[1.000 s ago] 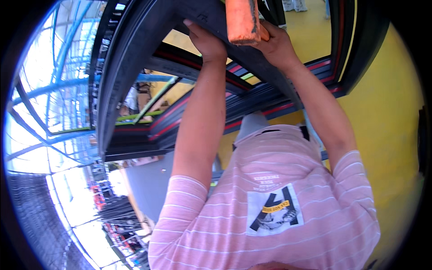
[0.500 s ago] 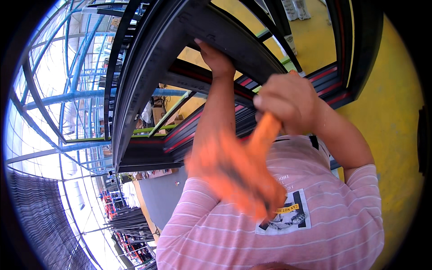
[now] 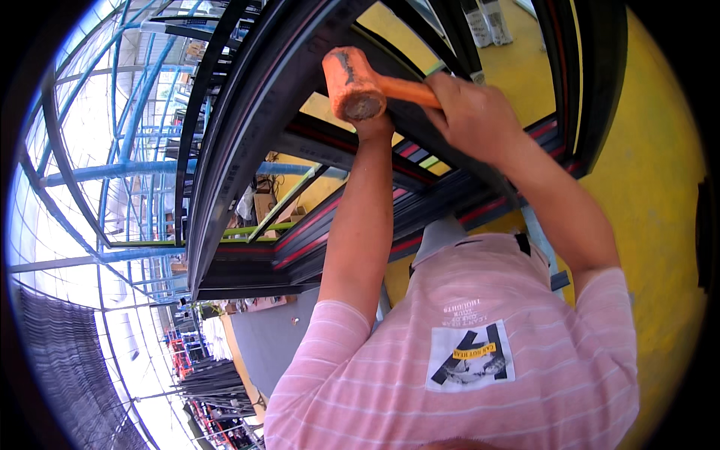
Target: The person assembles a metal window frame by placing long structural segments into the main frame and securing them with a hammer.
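Note:
My right hand [image 3: 472, 116] is closed around the handle of an orange mallet [image 3: 352, 86]. The mallet is raised, its scuffed round head over my left hand [image 3: 380, 127] in this view. Only the wrist and a little of the left hand show; the head hides the fingers. That hand is at a bar of a large black window frame [image 3: 259, 139], which leans across the space ahead of me. Red strips run along some of the frame's inner bars. Whether the mallet touches the frame cannot be told.
Blue metal tubing [image 3: 124, 169] rises at the left. Below it are a grey tabletop [image 3: 274, 337] and a stack of dark profiles [image 3: 217, 390]. Wrapped packages [image 3: 487, 22] lie on the yellow floor [image 3: 645, 247]. Cardboard boxes [image 3: 264, 206] show through the frame.
The mallet, blurred and low before my chest earlier, has swung up and forward to the frame. My right hand has turned with it. The left forearm has hardly moved.

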